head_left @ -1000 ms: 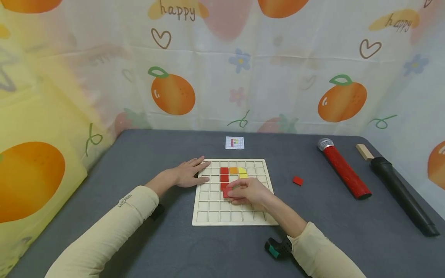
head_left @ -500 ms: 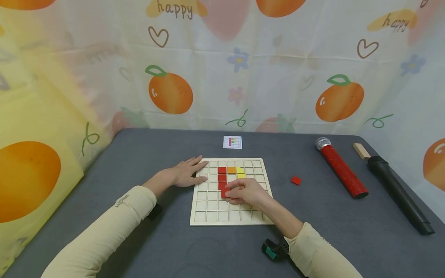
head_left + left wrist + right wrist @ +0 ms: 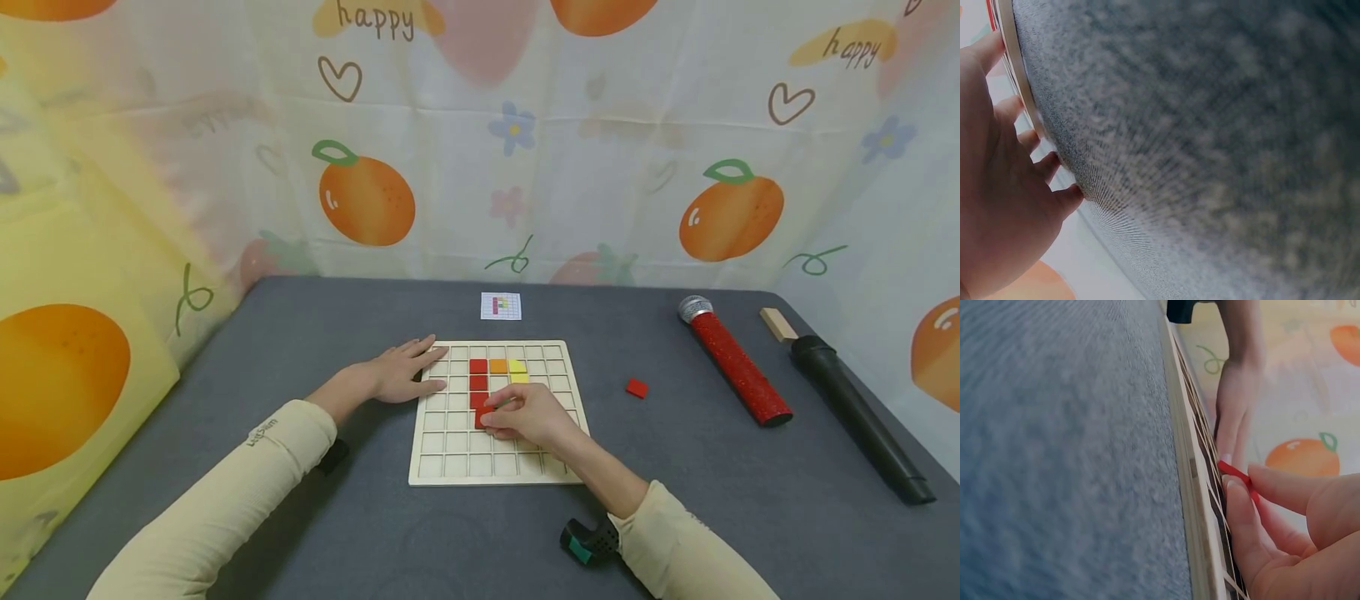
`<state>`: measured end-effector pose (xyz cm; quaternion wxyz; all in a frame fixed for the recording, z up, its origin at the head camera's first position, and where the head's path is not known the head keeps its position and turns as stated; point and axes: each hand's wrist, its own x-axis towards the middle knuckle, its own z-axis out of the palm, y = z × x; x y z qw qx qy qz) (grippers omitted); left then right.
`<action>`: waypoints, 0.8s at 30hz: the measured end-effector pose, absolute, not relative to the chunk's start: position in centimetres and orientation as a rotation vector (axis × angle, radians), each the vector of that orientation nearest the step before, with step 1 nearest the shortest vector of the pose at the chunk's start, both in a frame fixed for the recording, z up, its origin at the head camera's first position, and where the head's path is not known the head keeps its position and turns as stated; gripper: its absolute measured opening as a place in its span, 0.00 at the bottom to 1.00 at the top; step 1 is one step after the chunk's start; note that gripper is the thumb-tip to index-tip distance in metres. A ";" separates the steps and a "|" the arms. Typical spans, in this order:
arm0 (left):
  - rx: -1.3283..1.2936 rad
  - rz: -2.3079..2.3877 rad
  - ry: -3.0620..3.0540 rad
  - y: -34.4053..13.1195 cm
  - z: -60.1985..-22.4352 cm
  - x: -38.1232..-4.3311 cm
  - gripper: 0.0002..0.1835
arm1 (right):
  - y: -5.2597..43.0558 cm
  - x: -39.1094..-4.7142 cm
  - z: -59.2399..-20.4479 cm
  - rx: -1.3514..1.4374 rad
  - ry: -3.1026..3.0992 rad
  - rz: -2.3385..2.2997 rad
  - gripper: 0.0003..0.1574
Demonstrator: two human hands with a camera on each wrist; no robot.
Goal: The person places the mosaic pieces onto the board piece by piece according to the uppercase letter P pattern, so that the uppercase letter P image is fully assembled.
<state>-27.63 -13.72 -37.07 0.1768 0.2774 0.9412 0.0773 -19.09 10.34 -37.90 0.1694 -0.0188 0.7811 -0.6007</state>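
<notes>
A pale wooden grid board [image 3: 450, 467] lies on the grey table. In its cells sit a column of red square tiles [image 3: 478, 382], an orange tile [image 3: 498, 367] and yellow tiles [image 3: 517, 367]. My right hand [image 3: 528, 412] pinches one more red tile [image 3: 482, 418] between thumb and fingers, at the lower end of the red column. The right wrist view shows this red tile [image 3: 1238, 473] tilted against the board's surface. My left hand [image 3: 401, 372] rests with spread, straight fingers on the board's left edge. In the left wrist view its fingertips [image 3: 1012, 106] touch that edge.
Right of the board lies a loose red tile [image 3: 637, 388]. Farther right are a red microphone [image 3: 738, 367], a black microphone-like stick [image 3: 862, 417] and a small wooden block [image 3: 778, 324]. Behind the board lies a printed pattern card [image 3: 501, 306]. A fruit-print curtain [image 3: 450, 150] backs the table.
My right hand has shifted slightly, bringing the pinched red tile closer in line beneath the red column. The left hand stays on the board's edge. The whole view has drifted a little.
</notes>
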 end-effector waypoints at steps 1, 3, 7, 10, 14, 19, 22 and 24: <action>0.785 0.219 2.663 -13.7 -37.1 -27.6 0.40 | 10.3 -19.0 -37.9 -0.052 2.230 -1.701 0.14; 0.782 0.219 2.659 -13.7 -37.0 -27.6 0.40 | 10.2 -18.9 -37.7 -0.049 2.248 -1.693 0.14; 0.776 0.210 2.657 -13.7 -37.0 -27.7 0.40 | 10.0 -18.9 -37.7 -0.045 2.271 -1.685 0.13; 0.774 0.209 2.657 -13.7 -37.0 -27.7 0.40 | 9.9 -18.9 -37.7 -0.038 2.287 -1.676 0.13; 0.778 0.220 2.656 -13.7 -37.0 -27.7 0.40 | 9.9 -18.9 -37.8 -0.021 2.297 -1.674 0.11; 0.772 0.215 2.657 -13.6 -37.0 -27.7 0.40 | 9.9 -18.8 -37.7 -0.015 2.298 -1.674 0.10; 0.771 0.210 2.654 -13.6 -37.0 -27.7 0.40 | 9.9 -18.7 -37.5 -0.009 2.295 -1.675 0.10; 0.776 0.211 2.650 -13.6 -37.0 -27.7 0.40 | 9.9 -18.7 -37.4 -0.008 2.296 -1.677 0.11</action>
